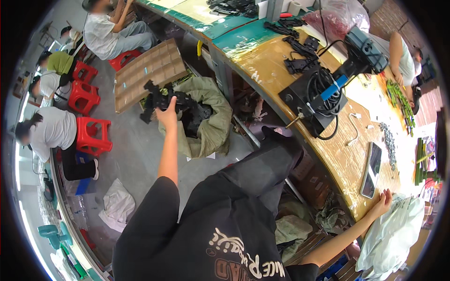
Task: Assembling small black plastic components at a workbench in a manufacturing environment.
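My left hand (pixel 168 114) is stretched out over an open sack and closed on several black plastic parts (pixel 157 99), bunched together. The olive-green woven sack (pixel 220 110) stands on the floor with its mouth rolled back, and more black pieces (pixel 197 119) lie inside it. Beside the sack leans a brown compartmented cardboard tray (pixel 150 70). At the near right, my right hand (pixel 383 202) rests by the workbench edge, fingers loosely bent and apart, with nothing visible in it. A smartphone (pixel 371 169) lies just beyond that hand.
On the workbench (pixel 262 61) are black parts (pixel 300 51), a black box with coiled cable (pixel 318 96) and a white cable (pixel 354 131). A pale plastic bag (pixel 393 234) hangs at the near right. Red stools (pixel 93 136) and seated people are on the left; another person works across the bench.
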`<state>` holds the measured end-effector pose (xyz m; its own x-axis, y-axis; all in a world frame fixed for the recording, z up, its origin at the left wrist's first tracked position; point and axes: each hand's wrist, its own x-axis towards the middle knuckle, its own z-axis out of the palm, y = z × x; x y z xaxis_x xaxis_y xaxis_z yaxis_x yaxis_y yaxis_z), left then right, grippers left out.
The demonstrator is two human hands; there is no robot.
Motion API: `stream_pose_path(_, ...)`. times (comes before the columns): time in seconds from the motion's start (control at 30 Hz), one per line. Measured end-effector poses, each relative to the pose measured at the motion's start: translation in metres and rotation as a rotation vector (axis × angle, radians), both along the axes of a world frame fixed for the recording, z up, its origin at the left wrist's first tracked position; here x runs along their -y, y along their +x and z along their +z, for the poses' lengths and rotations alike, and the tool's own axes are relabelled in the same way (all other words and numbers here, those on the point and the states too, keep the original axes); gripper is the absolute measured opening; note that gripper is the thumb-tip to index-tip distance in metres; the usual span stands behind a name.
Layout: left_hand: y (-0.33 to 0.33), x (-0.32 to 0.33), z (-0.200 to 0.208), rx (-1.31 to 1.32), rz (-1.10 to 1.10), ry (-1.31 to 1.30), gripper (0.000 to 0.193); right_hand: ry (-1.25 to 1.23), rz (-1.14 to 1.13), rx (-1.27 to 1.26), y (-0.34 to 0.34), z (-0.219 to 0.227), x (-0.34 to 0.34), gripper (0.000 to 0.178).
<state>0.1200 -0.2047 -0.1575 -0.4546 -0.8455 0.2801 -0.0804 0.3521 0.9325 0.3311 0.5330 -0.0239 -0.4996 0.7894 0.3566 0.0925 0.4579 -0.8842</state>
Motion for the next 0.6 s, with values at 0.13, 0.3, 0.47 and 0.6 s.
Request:
stream_pose_path(0.13,-0.005,-0.029,0.076,-0.201,-0.094,0.425,0.069,0.011,-0.008,0.037,-0.002,-0.001,0.001,0.024)
stream_pose_path(0.3,-0.025,-0.043,0.131,-0.290,-0.272,0.726,0.057,0.054,0.011,0.046,0.000,-0.006,-0.007,0.024)
stream_pose_path(0.47,-0.046,-0.075,0.184,-0.384,-0.531,0.724,0.056,0.055,0.021,0.027,-0.003,-0.003,0.002,0.024)
stream_pose_path(0.6,-0.063,-0.113,0.225,-0.415,-0.538,0.533,0.059,0.075,0.017,0.031,-0.002,-0.001,0.006,0.023)
